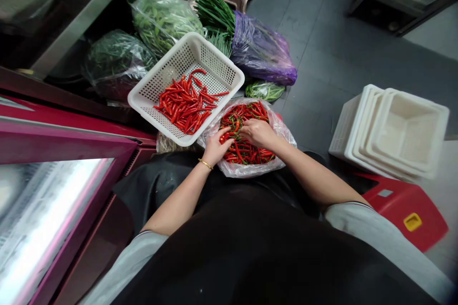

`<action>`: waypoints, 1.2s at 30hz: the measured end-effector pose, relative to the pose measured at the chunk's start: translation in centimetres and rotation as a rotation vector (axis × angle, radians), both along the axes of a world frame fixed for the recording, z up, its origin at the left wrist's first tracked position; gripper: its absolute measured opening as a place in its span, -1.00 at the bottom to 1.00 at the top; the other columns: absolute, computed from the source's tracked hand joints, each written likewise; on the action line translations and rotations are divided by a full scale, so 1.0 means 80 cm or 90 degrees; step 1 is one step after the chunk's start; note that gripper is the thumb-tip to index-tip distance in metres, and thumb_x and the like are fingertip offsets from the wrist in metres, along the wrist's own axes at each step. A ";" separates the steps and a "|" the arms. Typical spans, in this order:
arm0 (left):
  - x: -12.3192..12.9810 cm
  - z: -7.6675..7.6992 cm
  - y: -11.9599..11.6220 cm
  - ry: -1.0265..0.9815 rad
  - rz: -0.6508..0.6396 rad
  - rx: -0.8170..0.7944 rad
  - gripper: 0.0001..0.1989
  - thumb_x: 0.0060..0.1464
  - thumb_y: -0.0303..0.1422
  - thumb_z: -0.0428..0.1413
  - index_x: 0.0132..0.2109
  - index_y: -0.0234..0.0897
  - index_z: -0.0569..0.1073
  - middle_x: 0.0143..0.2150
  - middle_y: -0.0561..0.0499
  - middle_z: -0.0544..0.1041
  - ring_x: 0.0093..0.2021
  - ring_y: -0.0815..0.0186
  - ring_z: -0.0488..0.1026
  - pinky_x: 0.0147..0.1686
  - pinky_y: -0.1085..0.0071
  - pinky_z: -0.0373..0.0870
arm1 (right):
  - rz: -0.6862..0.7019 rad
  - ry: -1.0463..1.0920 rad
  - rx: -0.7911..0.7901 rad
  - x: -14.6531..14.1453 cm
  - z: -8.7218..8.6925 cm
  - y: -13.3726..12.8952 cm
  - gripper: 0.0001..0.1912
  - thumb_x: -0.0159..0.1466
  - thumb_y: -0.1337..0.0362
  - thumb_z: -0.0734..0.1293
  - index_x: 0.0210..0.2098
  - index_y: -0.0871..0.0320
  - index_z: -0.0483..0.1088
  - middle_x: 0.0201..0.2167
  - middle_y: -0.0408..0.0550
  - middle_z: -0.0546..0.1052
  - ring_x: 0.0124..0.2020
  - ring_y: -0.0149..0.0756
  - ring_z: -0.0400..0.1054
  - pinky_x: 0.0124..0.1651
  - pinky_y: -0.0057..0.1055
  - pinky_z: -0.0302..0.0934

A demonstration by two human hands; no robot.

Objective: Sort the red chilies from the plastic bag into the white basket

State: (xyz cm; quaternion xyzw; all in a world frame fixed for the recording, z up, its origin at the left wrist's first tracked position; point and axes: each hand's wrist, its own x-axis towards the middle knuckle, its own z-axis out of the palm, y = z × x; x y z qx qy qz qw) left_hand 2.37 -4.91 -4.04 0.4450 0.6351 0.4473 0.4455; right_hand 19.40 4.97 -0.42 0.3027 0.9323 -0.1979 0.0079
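Set close in, with the plastic bag (246,170) right beside the white basket (221,67), probably for a short reach between the two. Touching the red peppers (246,153) in the bag with the left hand (216,147), loosely parted at the fingers, and the right hand (258,132), bunched at the fingers; cannot tell whether gripping any. Looking slim and green-stemmed there, almost purely red in the basket.

Sole view is head-worn, facing forward and steeply down; fingers (246,129) sit near mid-frame, dark clothing (257,248) nearer than them, floor (318,24) beyond.
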 end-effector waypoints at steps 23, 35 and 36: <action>0.021 0.020 -0.029 -0.454 -0.175 -0.330 -0.64 -0.14 -0.13 0.26 -0.45 -0.31 0.32 -0.71 0.22 0.15 -0.71 0.55 0.03 -0.68 0.54 -0.09 | -0.088 0.166 -0.135 0.037 0.007 -0.059 -0.87 0.27 0.27 0.27 -0.24 0.20 0.39 -0.32 -0.06 0.47 -0.34 -0.37 0.35 -0.28 -0.48 0.16; 0.013 0.014 0.007 -0.324 0.012 -0.162 -0.68 -0.27 -0.35 0.33 -0.32 -0.32 0.42 -0.62 0.19 0.33 -0.66 0.54 0.20 -0.65 0.56 0.08 | -0.074 0.016 -0.109 -0.007 0.006 0.001 -0.78 0.31 0.23 0.23 -0.25 0.27 0.40 -0.35 0.01 0.49 -0.37 -0.32 0.32 -0.31 -0.45 0.09; 0.019 0.014 0.009 -0.298 -0.007 -0.146 -0.67 -0.30 -0.37 0.34 -0.33 -0.33 0.43 -0.62 0.19 0.34 -0.64 0.54 0.21 -0.63 0.56 0.10 | -0.083 0.073 -0.144 -0.002 0.012 -0.006 -0.78 0.31 0.20 0.24 -0.29 0.25 0.39 -0.40 -0.06 0.47 -0.40 -0.36 0.29 -0.32 -0.47 0.08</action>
